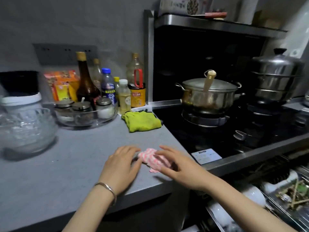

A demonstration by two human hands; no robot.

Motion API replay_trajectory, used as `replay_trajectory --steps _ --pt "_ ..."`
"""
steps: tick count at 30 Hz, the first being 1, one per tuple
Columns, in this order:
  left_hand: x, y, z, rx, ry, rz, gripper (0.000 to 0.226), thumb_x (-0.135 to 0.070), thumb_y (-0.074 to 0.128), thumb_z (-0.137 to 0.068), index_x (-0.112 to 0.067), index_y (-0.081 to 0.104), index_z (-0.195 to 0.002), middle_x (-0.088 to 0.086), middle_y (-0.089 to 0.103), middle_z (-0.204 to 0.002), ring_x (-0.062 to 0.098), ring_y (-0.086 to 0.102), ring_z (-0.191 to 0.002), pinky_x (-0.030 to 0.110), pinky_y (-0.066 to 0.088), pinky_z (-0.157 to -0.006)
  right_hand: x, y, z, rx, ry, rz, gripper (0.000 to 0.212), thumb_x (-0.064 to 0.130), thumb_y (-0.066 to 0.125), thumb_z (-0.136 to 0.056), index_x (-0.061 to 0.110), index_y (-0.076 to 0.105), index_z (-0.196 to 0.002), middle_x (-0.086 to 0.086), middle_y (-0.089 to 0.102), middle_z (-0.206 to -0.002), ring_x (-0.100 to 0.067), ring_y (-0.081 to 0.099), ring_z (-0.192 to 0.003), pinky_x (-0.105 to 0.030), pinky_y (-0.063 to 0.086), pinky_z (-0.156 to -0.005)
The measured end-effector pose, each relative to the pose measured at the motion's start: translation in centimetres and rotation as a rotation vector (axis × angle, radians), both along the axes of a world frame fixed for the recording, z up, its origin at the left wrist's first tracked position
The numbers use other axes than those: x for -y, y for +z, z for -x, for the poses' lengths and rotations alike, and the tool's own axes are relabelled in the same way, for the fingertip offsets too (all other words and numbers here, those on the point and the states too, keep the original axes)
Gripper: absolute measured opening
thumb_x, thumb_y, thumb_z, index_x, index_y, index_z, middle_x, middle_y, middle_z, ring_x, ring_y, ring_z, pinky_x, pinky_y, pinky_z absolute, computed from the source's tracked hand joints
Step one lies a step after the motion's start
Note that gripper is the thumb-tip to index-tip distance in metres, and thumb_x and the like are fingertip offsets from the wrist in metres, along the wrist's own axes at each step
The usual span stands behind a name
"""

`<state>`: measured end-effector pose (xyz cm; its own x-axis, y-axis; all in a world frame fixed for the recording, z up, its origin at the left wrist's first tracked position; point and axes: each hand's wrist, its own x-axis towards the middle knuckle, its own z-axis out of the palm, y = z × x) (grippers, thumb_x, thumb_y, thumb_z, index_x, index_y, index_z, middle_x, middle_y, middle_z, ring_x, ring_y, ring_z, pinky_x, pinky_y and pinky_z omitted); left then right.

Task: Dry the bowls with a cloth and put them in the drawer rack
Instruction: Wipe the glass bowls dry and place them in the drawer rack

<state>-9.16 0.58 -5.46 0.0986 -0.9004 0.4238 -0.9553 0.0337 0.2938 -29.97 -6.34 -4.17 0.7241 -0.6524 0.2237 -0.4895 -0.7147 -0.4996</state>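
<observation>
— Where does the cloth (pixel 153 159) lie?
— On the counter (pixel 58 173), near its front edge, between your left hand (pixel 120 166) and your right hand (pixel 180 171), both touching it; a second cloth (pixel 142 121) lies behind, just beside the hob (pixel 209 139).
— And around you?
— A lone bowl (pixel 26 131) stands far left; the dish of jars (pixel 107 120) right of it, bottles (pixel 86 81) behind; pot (pixel 207 97) and steamer (pixel 274 81) on the hob; the drawer rack (pixel 301 220) below it, bowls (pixel 254 195) inside.

The grey countertop (pixel 75 156) fills the lower left. A pink-striped cloth (pixel 153 160) lies at centre, a green cloth (pixel 142 121) above it, glass bowls (pixel 25 131) far left.
</observation>
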Motion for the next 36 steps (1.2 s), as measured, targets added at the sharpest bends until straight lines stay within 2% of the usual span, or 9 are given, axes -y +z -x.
replay_trajectory --steps 5,9,12,16,18,23,28,34,36 --pt "-0.3 -0.2 -1.6 -0.006 0.030 -0.127 0.092 -0.070 0.000 -0.068 -0.027 0.055 -0.129 -0.009 0.054 -0.133 0.012 0.044 -0.125 0.023 0.032 -0.102 0.4 -0.4 -2.8 -0.041 -0.091 0.160 0.040 0.046 0.063 -0.086 0.026 0.060 -0.120 0.009 0.060 -0.121 -0.012 0.055 -0.110 -0.025 0.042 -0.089" --pt "-0.6 0.0 -2.3 -0.169 -0.027 -0.169 0.075 -0.070 0.019 -0.078 -0.025 0.058 -0.124 -0.009 0.057 -0.127 0.010 0.046 -0.122 0.022 0.033 -0.102 0.8 0.2 -4.0 0.042 -0.162 0.124 0.020 0.035 0.065 -0.086 0.026 0.069 -0.104 0.007 0.070 -0.102 -0.011 0.062 -0.092 -0.024 0.044 -0.075" --pt "-0.4 0.7 -2.9 -0.460 -0.061 -0.141 0.032 -0.046 0.048 -0.095 -0.023 0.067 -0.107 -0.005 0.068 -0.111 0.009 0.058 -0.107 0.025 0.040 -0.096 0.6 0.7 -4.9 0.295 -0.107 0.033 0.013 0.023 0.071 -0.083 0.024 0.072 -0.096 0.012 0.071 -0.092 -0.001 0.064 -0.082 -0.020 0.046 -0.072" --pt "-1.2 2.8 -3.7 -0.960 -0.165 0.021 0.013 -0.022 0.062 -0.092 -0.016 0.067 -0.081 -0.009 0.070 -0.073 -0.001 0.060 -0.073 0.021 0.047 -0.076 -1.0 1.7 -7.3 0.464 0.090 0.147 0.016 0.025 0.070 -0.079 0.022 0.070 -0.095 0.017 0.066 -0.111 0.003 0.060 -0.103 -0.019 0.048 -0.087" --pt "-2.2 4.1 -4.7 -0.944 -0.230 0.109 0.010 -0.011 0.060 -0.092 -0.013 0.062 -0.082 -0.012 0.066 -0.069 -0.003 0.057 -0.069 0.014 0.044 -0.071 -2.0 2.5 -8.5 0.491 0.163 0.122 0.026 0.030 0.074 -0.077 0.022 0.064 -0.099 0.018 0.059 -0.119 0.001 0.055 -0.112 -0.019 0.045 -0.092" --pt "-5.8 8.2 -7.5 -0.837 -0.374 0.093 0.019 -0.026 0.057 -0.085 -0.009 0.061 -0.093 -0.008 0.058 -0.078 0.006 0.052 -0.077 0.017 0.042 -0.068 -2.6 5.1 -11.7 0.525 0.194 -0.265 0.080 0.056 0.076 -0.061 0.030 0.041 -0.128 0.016 0.049 -0.130 0.002 0.046 -0.122 -0.021 0.036 -0.105" --pt "-8.2 10.2 -10.4 -0.705 -0.272 0.110 0.021 -0.034 0.063 -0.088 -0.014 0.064 -0.084 -0.014 0.058 -0.068 -0.001 0.051 -0.064 0.012 0.041 -0.060 -3.5 6.5 -15.6 0.558 0.396 -0.392 0.031 0.030 0.077 -0.076 0.012 0.071 -0.101 -0.001 0.073 -0.101 -0.021 0.066 -0.103 -0.045 0.047 -0.098" --pt "-10.5 9.9 -13.9 -0.609 -0.119 0.081 0.027 -0.049 0.065 -0.073 -0.022 0.065 -0.071 -0.017 0.059 -0.073 -0.003 0.054 -0.069 0.012 0.042 -0.065 -4.4 6.8 -18.7 0.602 0.359 -0.221 0.027 0.036 0.074 -0.075 0.010 0.072 -0.079 0.001 0.065 -0.101 -0.004 0.060 -0.100 -0.019 0.040 -0.093" --pt "-10.9 9.7 -14.5 -0.691 -0.120 0.097 0.020 -0.041 0.067 -0.075 -0.022 0.066 -0.079 -0.016 0.066 -0.077 -0.002 0.061 -0.075 0.014 0.046 -0.069 -4.8 6.8 -19.5 0.603 0.393 -0.213 0.021 0.031 0.069 -0.081 0.010 0.074 -0.082 0.003 0.069 -0.098 -0.005 0.063 -0.097 -0.021 0.045 -0.089"
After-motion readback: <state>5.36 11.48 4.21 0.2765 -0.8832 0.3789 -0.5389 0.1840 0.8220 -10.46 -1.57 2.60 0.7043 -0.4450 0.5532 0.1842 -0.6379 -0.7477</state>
